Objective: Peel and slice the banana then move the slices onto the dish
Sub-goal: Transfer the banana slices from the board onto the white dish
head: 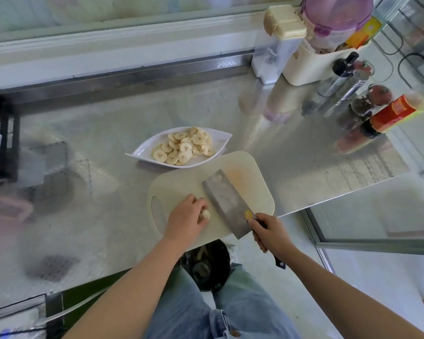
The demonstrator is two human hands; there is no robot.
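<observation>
Nearly done: the white leaf-shaped dish (pixel 142 154), touching the 11 o'clock edge of the cream plastic cutting board (pixel 251 167), already holds a heap of pale round banana slices (pixel 184 149). The left hand (pixel 185 217) pinches the last short peeled banana stub (pixel 206 214) on the board. At its 3 o'clock the right hand (pixel 271 232) grips the broad steel cleaver (pixel 227 203). Left, by my judgement: the final cuts and the transfer; the sauce bottles and jars (pixel 377 113) at 2 o'clock stand well apart and block nothing.

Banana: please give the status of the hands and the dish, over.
Left hand holds small banana stub on cutting board. Right hand grips cleaver, blade beside stub. Dish holds many slices. Path to dish clear.
</observation>
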